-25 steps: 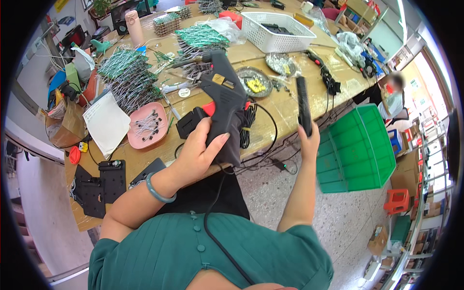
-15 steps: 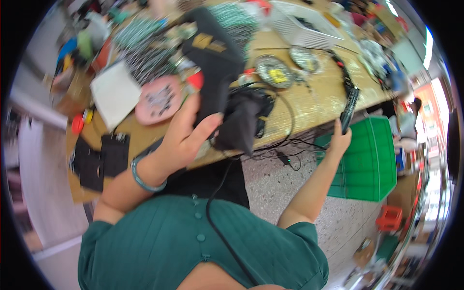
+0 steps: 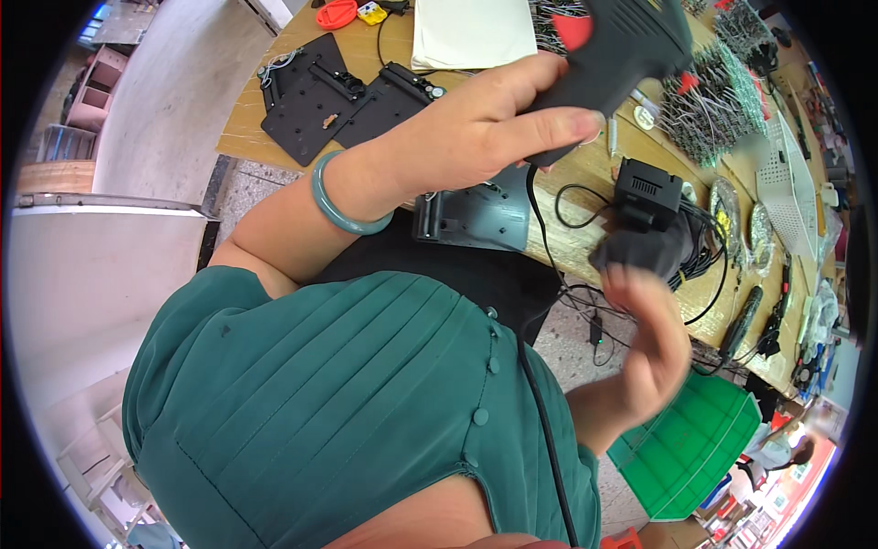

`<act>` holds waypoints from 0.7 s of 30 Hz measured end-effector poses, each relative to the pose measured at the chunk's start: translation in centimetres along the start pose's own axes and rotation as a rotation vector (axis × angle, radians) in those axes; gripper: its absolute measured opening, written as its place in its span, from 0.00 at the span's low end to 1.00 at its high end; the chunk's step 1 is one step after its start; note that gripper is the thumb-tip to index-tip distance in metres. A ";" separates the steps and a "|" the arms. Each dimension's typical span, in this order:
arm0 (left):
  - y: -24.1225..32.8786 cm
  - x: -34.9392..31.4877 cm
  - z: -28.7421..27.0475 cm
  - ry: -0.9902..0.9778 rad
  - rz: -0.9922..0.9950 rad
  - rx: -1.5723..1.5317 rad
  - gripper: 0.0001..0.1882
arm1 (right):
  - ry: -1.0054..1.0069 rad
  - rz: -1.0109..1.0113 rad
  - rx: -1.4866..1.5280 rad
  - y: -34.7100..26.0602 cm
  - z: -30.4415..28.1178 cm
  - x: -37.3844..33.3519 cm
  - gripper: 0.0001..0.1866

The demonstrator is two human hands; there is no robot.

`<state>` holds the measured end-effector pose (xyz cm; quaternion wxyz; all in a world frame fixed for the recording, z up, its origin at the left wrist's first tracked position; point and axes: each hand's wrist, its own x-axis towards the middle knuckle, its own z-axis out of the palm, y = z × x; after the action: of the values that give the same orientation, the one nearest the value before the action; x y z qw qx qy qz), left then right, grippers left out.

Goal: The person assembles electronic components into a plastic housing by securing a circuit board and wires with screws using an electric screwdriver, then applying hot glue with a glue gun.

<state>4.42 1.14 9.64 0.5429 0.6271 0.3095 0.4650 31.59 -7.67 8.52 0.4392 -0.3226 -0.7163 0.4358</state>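
Observation:
My left hand (image 3: 485,128) is closed round the grip of a black glue gun (image 3: 608,69) with a red trigger (image 3: 573,32); a thin black cord hangs below the grip. Blurred by motion, my right hand (image 3: 649,339) is beside a dark cloth-like bundle (image 3: 640,256) at the table edge, its fingers bent. Whether it holds anything cannot be made out. A black vented box (image 3: 649,188) rests just above the bundle. Nearest my left forearm lie a dark flat plate (image 3: 476,218) and black plates with fittings (image 3: 311,101).
White sheets (image 3: 471,32) lie at the back. Wire bundles (image 3: 709,105), a white perforated basket (image 3: 791,183) and wrapped trays (image 3: 724,215) occupy the right side. A black elongated tool (image 3: 741,320) lies at the right edge, above a green crate (image 3: 690,448). Cables hang over the edge.
The view has swung left. My right hand has let go of the black elongated tool and come in toward the dark bundle. My left hand still grips the glue gun.

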 end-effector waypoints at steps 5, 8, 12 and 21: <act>-2.1 -0.9 0.8 -0.321 0.117 0.235 0.18 | 0.435 0.014 0.569 4.4 7.7 7.3 0.35; -2.9 -2.8 0.5 -0.408 0.077 0.368 0.22 | 0.488 0.101 0.706 4.9 8.7 7.8 0.29; -4.5 -4.8 -4.1 -0.132 0.110 0.654 0.26 | 0.490 0.133 0.579 7.3 8.8 6.5 0.27; -8.3 -6.2 -4.1 -0.047 0.128 0.851 0.12 | 0.526 0.139 0.517 9.9 7.1 4.0 0.27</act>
<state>-0.68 -1.01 -0.04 0.2128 0.8234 0.4217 0.3144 24.29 -2.63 -0.69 0.6445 -0.3499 -0.4217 0.5333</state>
